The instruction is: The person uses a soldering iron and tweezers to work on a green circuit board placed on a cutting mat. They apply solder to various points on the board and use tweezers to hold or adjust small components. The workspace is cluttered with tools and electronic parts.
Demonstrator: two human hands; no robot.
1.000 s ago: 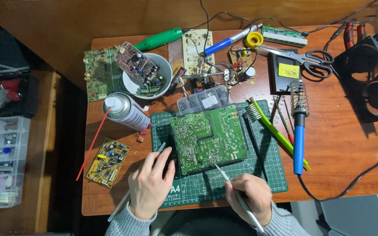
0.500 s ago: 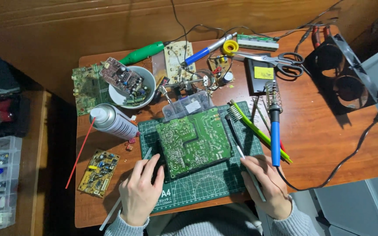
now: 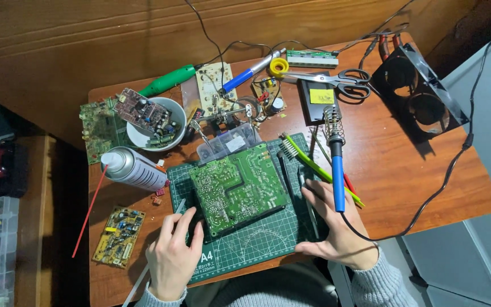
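The left hand (image 3: 171, 258) lay at the near-left corner of the green circuit board (image 3: 238, 187), fingers loosely curled with their tips against the board's dark edge. A thin pale rod (image 3: 137, 284) ran out from under the wrist, and a silvery tip showed between the fingers. Whether the hand actually pinched it could not be told. The right hand (image 3: 336, 236) rested just right of the board, palm down and unclenched. Its thumb lay along the near edge of the cutting mat (image 3: 257, 244), and its forefinger stretched towards the tools lying there, gripping nothing. The blue-handled soldering iron (image 3: 338, 182) crossed just above its knuckles. Both wrists were low and bent inward, the sleeves at the table's near edge.

Steadying the board looked best done by pressing on its edge only, off the soldered face. The right hand would do well to stay behind the iron's handle, away from the metal end.

The board sat tilted on the mat. A black pair of tweezers (image 3: 286, 173) and a green brush (image 3: 319, 170) lay to its right, with a spray can (image 3: 132, 169) to its left and a small yellow board (image 3: 119, 236) further left. Behind it stood a white bowl (image 3: 134, 136) of parts, with scissors (image 3: 336, 77) far behind to the right.
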